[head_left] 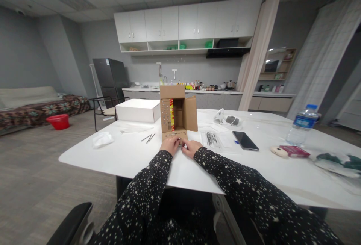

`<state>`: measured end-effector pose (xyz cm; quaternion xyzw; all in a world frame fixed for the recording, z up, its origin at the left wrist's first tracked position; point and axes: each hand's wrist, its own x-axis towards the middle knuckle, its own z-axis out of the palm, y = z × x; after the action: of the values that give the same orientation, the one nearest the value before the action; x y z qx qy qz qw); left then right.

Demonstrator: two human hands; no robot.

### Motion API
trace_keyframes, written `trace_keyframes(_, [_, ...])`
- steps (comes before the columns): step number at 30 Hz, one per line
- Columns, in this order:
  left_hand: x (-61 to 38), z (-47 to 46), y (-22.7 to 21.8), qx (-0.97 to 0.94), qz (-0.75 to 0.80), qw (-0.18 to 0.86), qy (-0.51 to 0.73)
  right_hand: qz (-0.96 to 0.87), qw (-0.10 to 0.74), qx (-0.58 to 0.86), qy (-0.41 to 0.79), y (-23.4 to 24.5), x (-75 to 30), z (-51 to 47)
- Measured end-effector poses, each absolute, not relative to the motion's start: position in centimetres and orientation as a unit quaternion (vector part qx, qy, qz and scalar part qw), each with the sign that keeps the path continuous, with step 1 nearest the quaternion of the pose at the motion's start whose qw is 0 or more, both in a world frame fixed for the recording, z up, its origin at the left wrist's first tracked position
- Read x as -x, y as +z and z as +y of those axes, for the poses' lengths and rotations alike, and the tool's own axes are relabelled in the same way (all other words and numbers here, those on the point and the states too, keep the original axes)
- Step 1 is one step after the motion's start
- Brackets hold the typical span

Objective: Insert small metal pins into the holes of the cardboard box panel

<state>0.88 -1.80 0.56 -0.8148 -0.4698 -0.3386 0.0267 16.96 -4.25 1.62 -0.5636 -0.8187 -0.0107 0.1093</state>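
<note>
A cardboard box [192, 113] stands on the white table with its open side towards me. Small round metallic dots show on its left flap [165, 115], and a row of similar dots lies along the lower front flap [166, 136]. At that lower flap, my left hand [170, 145] and my right hand [191, 148] meet with fingertips bent together. Something small and shiny shows between them, too small to name. To the left lie a few thin dark metal rods [149, 138]. Right of my right hand, a clear plastic case [222, 145] holds several small metal pieces.
A white box [138, 110] stands behind on the left, near a crumpled tissue [103, 139]. On the right are a phone [245, 140], a water bottle [303, 124], a dark red packet [296, 151] and a white device [220, 115]. The table's front edge is close to me.
</note>
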Motion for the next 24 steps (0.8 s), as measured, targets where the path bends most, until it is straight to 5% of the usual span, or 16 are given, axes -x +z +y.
trace_keyframes(24, [-0.80, -1.18, 0.68, 0.792, -0.498, 0.107, -0.337, -0.817, 0.105, 0.567, -0.013, 1.87, -16.96, -4.53])
